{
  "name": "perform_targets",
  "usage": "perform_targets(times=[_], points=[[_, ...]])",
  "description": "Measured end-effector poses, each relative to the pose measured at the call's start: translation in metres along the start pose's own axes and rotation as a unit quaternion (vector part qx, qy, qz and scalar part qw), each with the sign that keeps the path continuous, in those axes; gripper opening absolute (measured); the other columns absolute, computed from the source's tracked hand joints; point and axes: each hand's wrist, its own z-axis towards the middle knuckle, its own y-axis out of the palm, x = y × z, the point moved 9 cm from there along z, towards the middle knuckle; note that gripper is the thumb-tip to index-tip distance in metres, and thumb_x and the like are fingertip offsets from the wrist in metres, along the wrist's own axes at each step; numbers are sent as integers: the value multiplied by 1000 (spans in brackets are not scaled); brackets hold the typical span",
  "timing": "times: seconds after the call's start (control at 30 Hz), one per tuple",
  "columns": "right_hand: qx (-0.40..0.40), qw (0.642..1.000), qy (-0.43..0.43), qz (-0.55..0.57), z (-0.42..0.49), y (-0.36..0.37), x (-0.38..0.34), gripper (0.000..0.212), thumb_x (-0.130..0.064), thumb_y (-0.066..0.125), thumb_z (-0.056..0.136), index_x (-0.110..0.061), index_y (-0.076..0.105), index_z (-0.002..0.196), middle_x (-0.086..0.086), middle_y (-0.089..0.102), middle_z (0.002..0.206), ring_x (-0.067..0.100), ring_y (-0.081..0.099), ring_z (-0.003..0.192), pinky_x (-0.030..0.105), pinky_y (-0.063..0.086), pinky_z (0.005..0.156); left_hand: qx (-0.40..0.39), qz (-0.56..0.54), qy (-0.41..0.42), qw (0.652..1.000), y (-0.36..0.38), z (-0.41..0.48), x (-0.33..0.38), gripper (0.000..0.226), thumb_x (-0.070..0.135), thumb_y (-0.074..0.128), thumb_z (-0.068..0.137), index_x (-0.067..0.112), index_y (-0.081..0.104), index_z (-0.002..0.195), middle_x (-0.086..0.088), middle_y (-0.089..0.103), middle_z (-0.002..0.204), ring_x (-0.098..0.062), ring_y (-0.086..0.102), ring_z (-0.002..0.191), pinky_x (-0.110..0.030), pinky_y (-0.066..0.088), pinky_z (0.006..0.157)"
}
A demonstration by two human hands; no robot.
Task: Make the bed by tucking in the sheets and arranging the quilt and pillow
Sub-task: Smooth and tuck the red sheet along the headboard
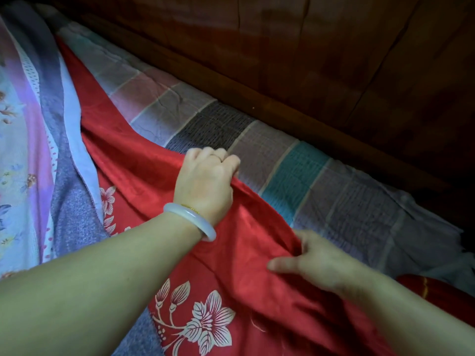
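Left hand [208, 176], fisted, and right hand [318, 258], fingers hooked under, grip the red floral cover [154, 163] along its diagonal edge, with the checked sheet [321, 181] just beyond.

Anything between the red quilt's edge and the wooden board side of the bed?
Nothing visible. The left hand and right hand grip the red floral satin quilt; only bare checked sheet lies between its edge and the dark wooden board.
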Motion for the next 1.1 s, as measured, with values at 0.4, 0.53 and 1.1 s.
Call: perform_targets(times=[0.4,0.53,1.1], points=[[429,826,-70,-359,-40,-123,-57,13,-40,73,80,-30,72,87,1,58,89,28,61,85,37,53,73,-112,-102,-315,937,35,10,-32,33,18,45,83,26,56,113,-17,65,105,-39,58,100,-34,39,72],[436,864,-33,-249,-41,-149,-48,20,-45,77,75,-31,64,70,-16,55,65,19,61,74,33,52,69,-74,-240,-302,920,53,30,-14,21,21,52,88,18,57,108,-15,66,103,-36,57,99,-33,40,75],[482,851,-87,-192,-2,-173,-11,34,-10,50,96,-5,57,129,12,58,131,27,52,123,23,33,98,-153,-409,-265,859,146,65,26,54,1,61,76,43,48,107,6,60,115,-18,57,111,-37,45,99]])
